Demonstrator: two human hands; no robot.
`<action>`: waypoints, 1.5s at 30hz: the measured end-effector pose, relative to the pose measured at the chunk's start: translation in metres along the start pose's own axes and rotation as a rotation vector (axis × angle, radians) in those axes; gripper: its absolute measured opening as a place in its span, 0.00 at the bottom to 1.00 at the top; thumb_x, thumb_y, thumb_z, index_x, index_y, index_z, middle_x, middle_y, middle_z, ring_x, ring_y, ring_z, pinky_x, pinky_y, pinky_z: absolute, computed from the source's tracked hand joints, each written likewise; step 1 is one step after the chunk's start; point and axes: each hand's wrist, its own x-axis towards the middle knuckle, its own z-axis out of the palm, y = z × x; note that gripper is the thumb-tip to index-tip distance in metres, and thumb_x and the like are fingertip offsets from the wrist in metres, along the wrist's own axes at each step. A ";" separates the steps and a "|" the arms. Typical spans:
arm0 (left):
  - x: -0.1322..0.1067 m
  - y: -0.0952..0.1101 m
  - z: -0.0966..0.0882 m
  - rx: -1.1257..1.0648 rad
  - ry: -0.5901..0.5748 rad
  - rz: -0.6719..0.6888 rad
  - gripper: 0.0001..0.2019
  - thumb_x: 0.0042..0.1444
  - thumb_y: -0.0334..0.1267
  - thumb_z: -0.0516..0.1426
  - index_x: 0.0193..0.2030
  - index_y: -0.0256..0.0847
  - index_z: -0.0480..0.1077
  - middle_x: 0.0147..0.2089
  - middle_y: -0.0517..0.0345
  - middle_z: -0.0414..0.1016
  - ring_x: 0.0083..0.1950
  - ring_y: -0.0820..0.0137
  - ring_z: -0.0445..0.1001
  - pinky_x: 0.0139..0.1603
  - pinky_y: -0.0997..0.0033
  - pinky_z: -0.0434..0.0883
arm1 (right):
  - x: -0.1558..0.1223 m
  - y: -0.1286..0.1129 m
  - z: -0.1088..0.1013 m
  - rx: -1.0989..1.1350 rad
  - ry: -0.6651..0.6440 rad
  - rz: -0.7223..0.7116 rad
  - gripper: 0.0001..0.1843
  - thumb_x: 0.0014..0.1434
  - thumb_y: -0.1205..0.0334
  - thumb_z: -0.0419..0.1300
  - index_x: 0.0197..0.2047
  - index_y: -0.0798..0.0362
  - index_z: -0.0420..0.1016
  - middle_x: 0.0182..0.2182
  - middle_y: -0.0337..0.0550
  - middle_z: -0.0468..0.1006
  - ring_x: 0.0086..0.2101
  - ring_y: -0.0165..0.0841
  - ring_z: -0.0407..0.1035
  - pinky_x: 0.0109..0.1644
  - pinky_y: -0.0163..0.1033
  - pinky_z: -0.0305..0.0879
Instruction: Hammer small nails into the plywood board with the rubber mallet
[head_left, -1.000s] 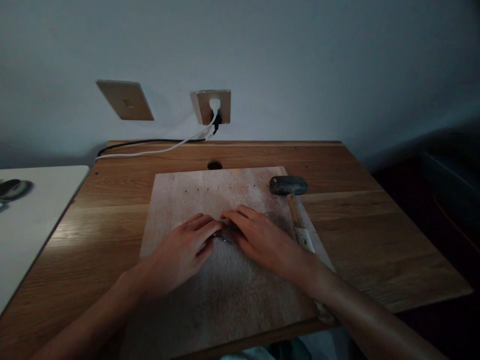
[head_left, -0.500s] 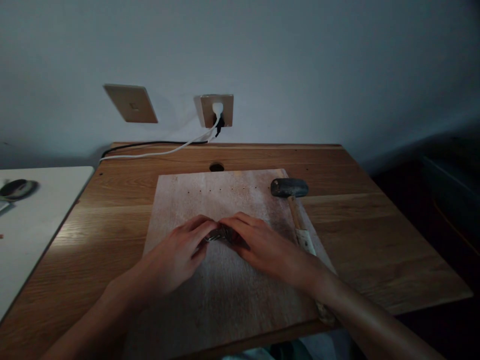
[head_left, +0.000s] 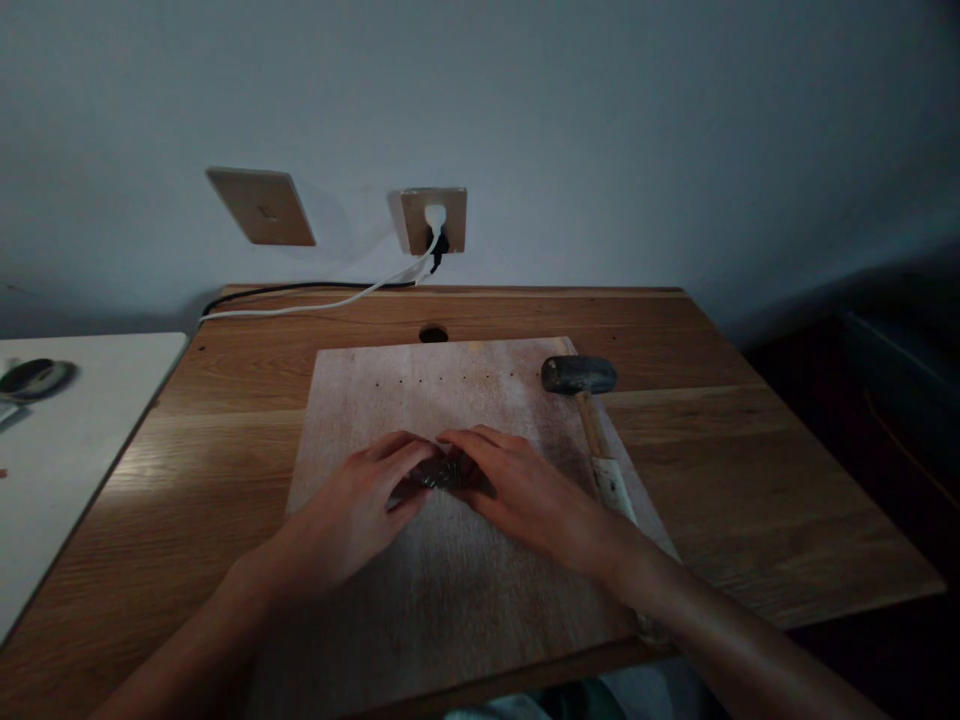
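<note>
A small cluster of thin, shiny metal pieces that look like nails is on the wooden board, between my two hands. From the left, my left hand curls round the cluster, its fingers over the top and the thumb lower down. Opposite it, my right hand is bent round the other side in the same way. The fingertips of both hands nearly meet above the metal and partly hide it. Past the fingers, a row of several small dark holes runs across the board.
A mallet with a dark head lies along the board's right side, its handle passing under my right forearm. The board rests on a wooden desk. Cables run from a wall socket. A white table stands at left.
Both hands stay in place round the cluster. The left thumb has opened slightly away from the fingers, and the metal pieces have shifted a little between the hands.
</note>
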 end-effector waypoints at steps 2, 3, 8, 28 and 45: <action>0.002 0.002 0.002 -0.003 0.005 -0.002 0.13 0.64 0.28 0.58 0.52 0.45 0.74 0.53 0.55 0.80 0.49 0.64 0.83 0.55 0.59 0.82 | 0.002 0.001 0.004 -0.001 0.018 -0.004 0.20 0.68 0.74 0.64 0.61 0.49 0.75 0.54 0.48 0.82 0.54 0.41 0.77 0.62 0.50 0.73; 0.002 0.004 0.003 -0.007 0.012 -0.003 0.13 0.64 0.28 0.58 0.52 0.45 0.74 0.53 0.55 0.81 0.50 0.64 0.83 0.56 0.58 0.82 | 0.003 0.001 0.005 -0.005 0.024 -0.003 0.20 0.68 0.75 0.64 0.60 0.49 0.75 0.53 0.48 0.83 0.54 0.41 0.78 0.62 0.50 0.73; 0.001 0.010 0.004 -0.071 0.053 -0.024 0.14 0.63 0.28 0.57 0.53 0.44 0.74 0.53 0.55 0.82 0.50 0.64 0.84 0.55 0.60 0.82 | 0.004 -0.005 0.009 -0.030 0.036 0.035 0.19 0.67 0.75 0.65 0.59 0.51 0.75 0.52 0.50 0.83 0.53 0.43 0.78 0.60 0.51 0.75; -0.009 0.011 0.021 0.075 0.125 -0.076 0.18 0.62 0.29 0.59 0.59 0.43 0.74 0.60 0.50 0.80 0.58 0.58 0.81 0.63 0.51 0.79 | -0.010 -0.003 0.016 -0.058 0.102 -0.038 0.31 0.65 0.79 0.59 0.68 0.49 0.69 0.59 0.50 0.81 0.61 0.43 0.75 0.68 0.55 0.71; -0.001 0.008 0.017 0.264 0.043 0.146 0.15 0.71 0.26 0.51 0.50 0.42 0.79 0.52 0.52 0.77 0.54 0.63 0.78 0.57 0.59 0.81 | -0.079 0.001 -0.011 -0.242 0.425 0.067 0.25 0.70 0.66 0.61 0.68 0.44 0.68 0.63 0.49 0.75 0.60 0.45 0.75 0.66 0.56 0.74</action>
